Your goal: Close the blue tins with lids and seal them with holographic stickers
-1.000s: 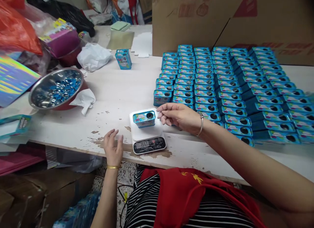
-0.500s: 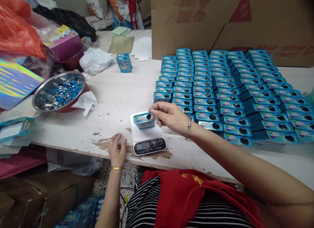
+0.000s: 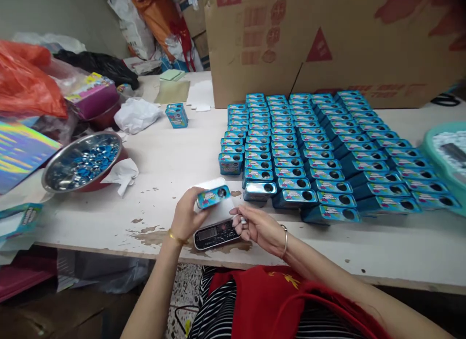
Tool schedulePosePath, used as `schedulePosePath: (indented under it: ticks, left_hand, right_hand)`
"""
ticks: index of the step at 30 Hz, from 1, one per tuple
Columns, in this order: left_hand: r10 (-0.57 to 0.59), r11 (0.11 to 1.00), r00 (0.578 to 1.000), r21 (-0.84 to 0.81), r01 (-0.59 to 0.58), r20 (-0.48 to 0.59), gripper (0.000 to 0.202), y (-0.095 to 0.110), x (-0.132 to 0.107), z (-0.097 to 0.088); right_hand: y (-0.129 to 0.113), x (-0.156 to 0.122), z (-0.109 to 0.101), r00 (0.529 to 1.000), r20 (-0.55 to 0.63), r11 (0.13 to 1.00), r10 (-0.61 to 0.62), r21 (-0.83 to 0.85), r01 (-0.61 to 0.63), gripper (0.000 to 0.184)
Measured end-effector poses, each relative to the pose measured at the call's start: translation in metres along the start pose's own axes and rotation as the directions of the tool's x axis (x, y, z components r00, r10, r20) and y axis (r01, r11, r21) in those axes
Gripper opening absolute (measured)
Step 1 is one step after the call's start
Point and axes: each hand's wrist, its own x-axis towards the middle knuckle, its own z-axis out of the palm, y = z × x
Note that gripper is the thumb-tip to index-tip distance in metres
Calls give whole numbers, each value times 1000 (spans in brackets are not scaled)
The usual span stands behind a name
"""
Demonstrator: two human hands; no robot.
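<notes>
One scale (image 3: pixel 217 233), one metal bowl (image 3: pixel 58 167), dozens of tins (image 3: pixel 289 162)

Red apron (image 3: pixel 260 305) with yellow print (image 3: pixel 290 279) over black-and-white striped clothing (image 3: pixel 208 319), bare hands (image 3: pixel 185 215), gold left bracelet (image 3: pixel 177 238), silver right bangle (image 3: pixel 285 243)

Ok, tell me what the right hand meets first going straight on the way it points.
Probably the blue tin in the left hand, but depth is unclear: were the right hand lower, the scale.
</notes>
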Motion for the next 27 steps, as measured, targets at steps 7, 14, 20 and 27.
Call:
schedulePosePath:
  ticks: [7,14,20,27]
  left_hand:
    - [251,940,967,225,-256,53,40,30,-1,-12]
    - [287,907,954,296,-299,82,44,30,-3,-9]
    - [302,888,946,328,-323,116,45,34,2,-10]
    - [310,880,932,313,-356,189,41,34,-5,-5]
  right_hand:
    - [-13,-2,16,999,-49,976,-18,218,28,25]
    - [-15,-9,15,1000,-15,980,-22,200,24,25]
    - [-14,-14,8,995,26,985,-99,145,94,20]
    - [-7,-3,2,992,-64,993,-113,26,114,20]
